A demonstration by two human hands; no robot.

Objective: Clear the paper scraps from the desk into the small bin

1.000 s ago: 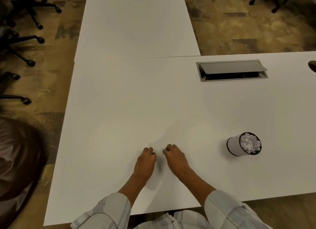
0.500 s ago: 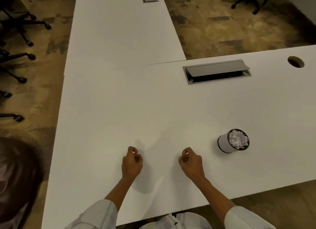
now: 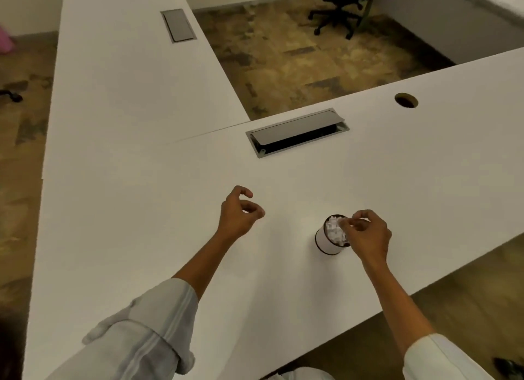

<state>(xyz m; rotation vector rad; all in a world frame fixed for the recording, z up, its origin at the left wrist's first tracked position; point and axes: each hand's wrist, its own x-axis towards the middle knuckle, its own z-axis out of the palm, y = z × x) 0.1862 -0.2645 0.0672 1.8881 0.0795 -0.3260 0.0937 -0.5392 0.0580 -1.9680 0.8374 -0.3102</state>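
While the right hand [image 3: 365,235] hung over the bin [image 3: 329,240], fingertips pinched, seemingly on a scrap, the left hand [image 3: 239,212] hovered left of the bin, loosely curled, holding nothing visible. Bin stood on the bench [image 3: 141,209], heaped with scraps [image 3: 334,232]. Risk: overfull pile could shed paper.

No readable text, labels, brands or numbers anywhere in view. The small bin [image 3: 329,242], the desk [image 3: 141,195] and the cable hatch [image 3: 296,131] all carry plain, unmarked surfaces.
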